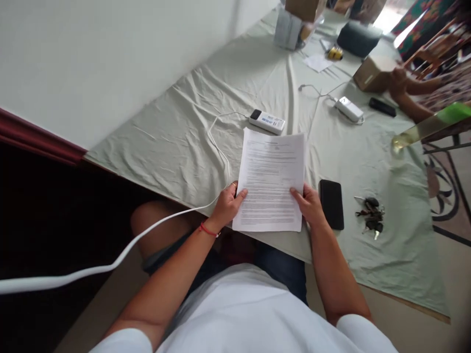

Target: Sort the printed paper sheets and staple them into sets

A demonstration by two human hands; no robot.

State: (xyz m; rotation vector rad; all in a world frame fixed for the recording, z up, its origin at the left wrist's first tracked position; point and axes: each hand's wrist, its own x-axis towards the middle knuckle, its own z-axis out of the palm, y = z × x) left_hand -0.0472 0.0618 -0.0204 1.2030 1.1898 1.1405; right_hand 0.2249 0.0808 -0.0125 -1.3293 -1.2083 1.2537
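A stack of printed white paper sheets (271, 176) lies on the pale green tablecloth (176, 142) right in front of me. My left hand (227, 205) grips the stack's lower left edge, thumb on top. A red thread band sits on that wrist. My right hand (309, 205) holds the lower right edge, thumb on the page. A black phone (331, 203) lies face up just right of my right hand.
A bunch of keys (371, 216) lies right of the phone. A white remote (267, 121) and a white cable (217, 142) lie beyond the paper. Farther off are a white charger (349, 109), a cardboard box (372, 72) and another person's hand (399, 81).
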